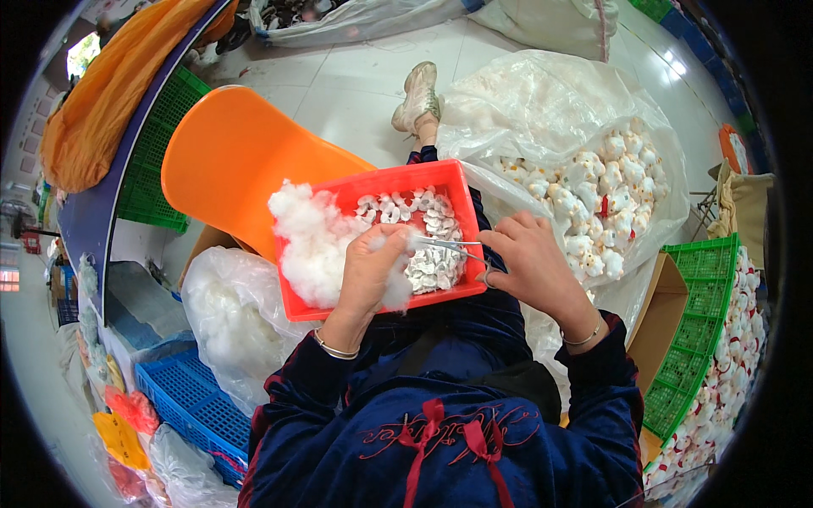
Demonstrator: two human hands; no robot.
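Note:
My right hand (535, 264) grips slim silver forceps (447, 244) with finger rings, their jaws pointing left. The tips meet the fingers of my left hand (369, 269), which is closed in a pinch on a small white piece (416, 240), partly hidden by the fingers. Both hands are above a red plastic tray (458, 179) on my lap. Fluffy white stuffing (306, 245) fills the tray's left side, and some lies beneath my left hand. Many small white pieces (437, 269) lie in its right part.
An orange plastic chair (229, 161) stands at the left. Beyond my right hand, a clear bag (542, 93) holds small stuffed white figures (593, 199). A blue crate (195, 406) and a bag of stuffing (241, 309) are lower left; a green crate (699, 296) is at right.

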